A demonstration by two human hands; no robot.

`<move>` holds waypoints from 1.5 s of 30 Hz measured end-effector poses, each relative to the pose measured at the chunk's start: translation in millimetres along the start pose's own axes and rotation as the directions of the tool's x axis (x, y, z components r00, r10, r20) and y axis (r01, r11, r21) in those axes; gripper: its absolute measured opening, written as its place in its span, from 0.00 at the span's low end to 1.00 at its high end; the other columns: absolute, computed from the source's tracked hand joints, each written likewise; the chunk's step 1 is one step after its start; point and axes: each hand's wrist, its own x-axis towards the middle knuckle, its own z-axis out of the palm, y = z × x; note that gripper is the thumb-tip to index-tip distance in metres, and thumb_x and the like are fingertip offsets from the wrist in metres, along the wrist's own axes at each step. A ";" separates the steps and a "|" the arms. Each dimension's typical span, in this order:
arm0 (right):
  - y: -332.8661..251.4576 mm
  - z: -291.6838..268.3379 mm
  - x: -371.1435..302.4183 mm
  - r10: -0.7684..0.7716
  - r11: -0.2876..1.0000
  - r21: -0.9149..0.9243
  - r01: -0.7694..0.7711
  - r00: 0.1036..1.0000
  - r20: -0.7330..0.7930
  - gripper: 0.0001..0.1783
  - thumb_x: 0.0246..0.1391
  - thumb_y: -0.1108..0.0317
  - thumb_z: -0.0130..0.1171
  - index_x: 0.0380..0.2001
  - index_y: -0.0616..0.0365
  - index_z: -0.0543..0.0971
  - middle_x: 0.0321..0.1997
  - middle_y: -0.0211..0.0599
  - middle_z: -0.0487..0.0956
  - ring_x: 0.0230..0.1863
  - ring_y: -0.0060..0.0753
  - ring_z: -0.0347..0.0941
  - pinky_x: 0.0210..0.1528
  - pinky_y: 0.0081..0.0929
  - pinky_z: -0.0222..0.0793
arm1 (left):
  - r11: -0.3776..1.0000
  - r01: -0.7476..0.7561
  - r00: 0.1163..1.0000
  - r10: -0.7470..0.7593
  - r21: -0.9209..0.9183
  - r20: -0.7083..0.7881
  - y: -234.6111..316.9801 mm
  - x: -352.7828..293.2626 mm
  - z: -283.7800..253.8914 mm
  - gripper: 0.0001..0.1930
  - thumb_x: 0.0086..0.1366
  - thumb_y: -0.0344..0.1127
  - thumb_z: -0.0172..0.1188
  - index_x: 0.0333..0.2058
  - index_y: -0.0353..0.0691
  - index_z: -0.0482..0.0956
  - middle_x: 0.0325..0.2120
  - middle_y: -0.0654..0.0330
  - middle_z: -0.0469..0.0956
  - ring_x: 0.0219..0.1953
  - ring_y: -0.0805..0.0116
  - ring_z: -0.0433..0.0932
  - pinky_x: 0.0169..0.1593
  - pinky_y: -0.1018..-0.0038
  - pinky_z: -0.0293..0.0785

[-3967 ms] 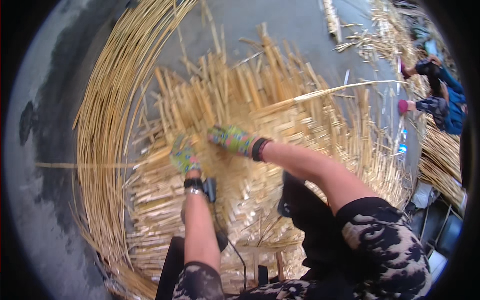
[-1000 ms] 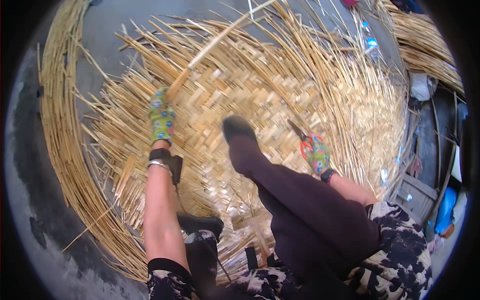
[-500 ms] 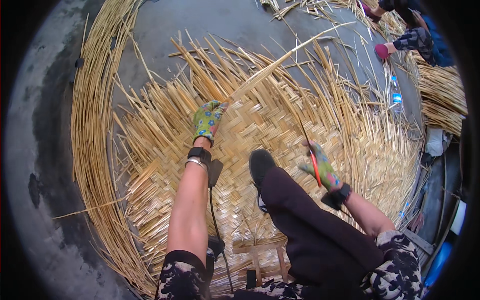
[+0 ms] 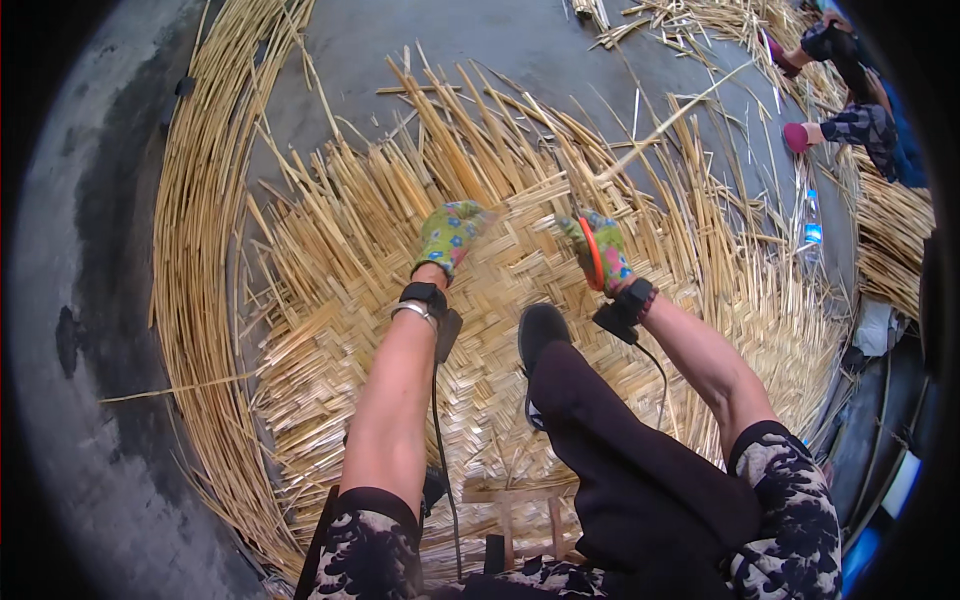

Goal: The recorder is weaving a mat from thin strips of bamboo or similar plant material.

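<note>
My left hand [image 4: 449,238], in a green floral glove, is closed on the broad end of a pale split reed strip [image 4: 672,122]. The strip slants up and right over the fringe of the woven mat [image 4: 470,370]. In my right hand [image 4: 600,258], gloved alike, are orange-handled shears [image 4: 592,255]. Their dark blades point up and meet the strip to the right of my left hand. Whether the blades are closed on it, I cannot tell. My left fingertips are blurred.
Long reeds [image 4: 195,280] lie in a curved bundle on the left. A dark shoe [image 4: 541,332] rests on the mat. At upper right are a co-worker's leg [image 4: 850,127], a water bottle [image 4: 812,228] and another reed bundle [image 4: 888,240]. Grey floor [image 4: 470,30] shows beyond the fringe.
My right hand has moved up and left with the shears, from beside my knee to the strip. My left hand still holds the strip, which now slants less steeply. The whole view has shifted slightly.
</note>
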 end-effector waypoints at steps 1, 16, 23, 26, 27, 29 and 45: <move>0.2 -5.0 -9.6 0.142 0.985 0.089 -0.145 0.989 0.042 0.17 0.46 0.56 0.61 0.24 0.59 0.72 0.14 0.21 0.64 0.17 0.16 0.59 0.19 0.19 0.57 | 0.918 -0.148 0.983 0.177 0.367 -0.047 1.5 -4.9 -0.4 0.10 0.49 0.35 0.59 0.32 0.39 0.78 0.24 0.62 0.78 0.26 0.68 0.75 0.36 0.74 0.68; -58.3 51.6 96.8 -0.091 0.991 0.134 0.023 0.847 0.524 0.15 0.45 0.68 0.52 0.37 0.63 0.76 0.30 0.35 0.78 0.31 0.23 0.72 0.33 0.21 0.68 | 0.696 0.032 0.866 0.339 0.717 -0.368 -10.2 -24.3 -11.1 0.10 0.48 0.43 0.56 0.22 0.43 0.78 0.24 0.54 0.76 0.29 0.54 0.73 0.35 0.64 0.66; -69.0 110.2 111.7 -0.117 0.960 -0.216 0.175 0.959 0.259 0.22 0.44 0.76 0.54 0.47 0.56 0.71 0.38 0.36 0.78 0.36 0.23 0.73 0.39 0.19 0.68 | 0.875 0.114 0.897 0.114 0.471 -0.427 2.9 -28.6 -23.5 0.15 0.51 0.46 0.54 0.19 0.39 0.75 0.20 0.52 0.74 0.27 0.53 0.73 0.31 0.64 0.68; -65.6 114.7 104.8 -0.364 0.918 -0.124 0.378 0.924 0.119 0.23 0.44 0.76 0.54 0.48 0.55 0.71 0.38 0.38 0.78 0.38 0.27 0.74 0.40 0.21 0.68 | 0.888 0.048 0.901 0.159 0.458 -0.403 -1.5 -30.5 -26.7 0.15 0.51 0.46 0.54 0.19 0.39 0.75 0.21 0.52 0.74 0.27 0.53 0.73 0.31 0.63 0.68; -60.8 115.7 101.5 -0.326 0.930 -0.137 0.340 0.938 0.116 0.23 0.43 0.76 0.53 0.48 0.54 0.71 0.39 0.39 0.77 0.41 0.30 0.74 0.41 0.23 0.68 | 0.890 0.049 0.900 0.157 0.453 -0.406 -0.8 -30.2 -26.4 0.15 0.51 0.46 0.54 0.19 0.39 0.75 0.21 0.52 0.74 0.27 0.53 0.73 0.31 0.63 0.68; -51.6 119.3 102.7 -0.266 0.942 -0.178 0.285 0.956 0.125 0.24 0.43 0.76 0.54 0.48 0.54 0.71 0.39 0.40 0.77 0.41 0.31 0.74 0.41 0.23 0.68 | 0.867 0.002 0.886 0.229 0.498 -0.403 0.9 -29.2 -25.0 0.16 0.52 0.44 0.53 0.18 0.35 0.73 0.18 0.50 0.72 0.24 0.50 0.72 0.28 0.62 0.65; -95.3 116.7 62.8 -0.092 0.744 -0.602 0.290 0.937 0.337 0.12 0.35 0.67 0.58 0.25 0.61 0.73 0.28 0.51 0.75 0.34 0.55 0.71 0.33 0.39 0.66 | 0.870 0.049 0.923 0.149 0.490 -0.356 8.7 -35.3 -28.8 0.15 0.53 0.45 0.53 0.21 0.39 0.76 0.21 0.54 0.74 0.27 0.54 0.74 0.32 0.65 0.68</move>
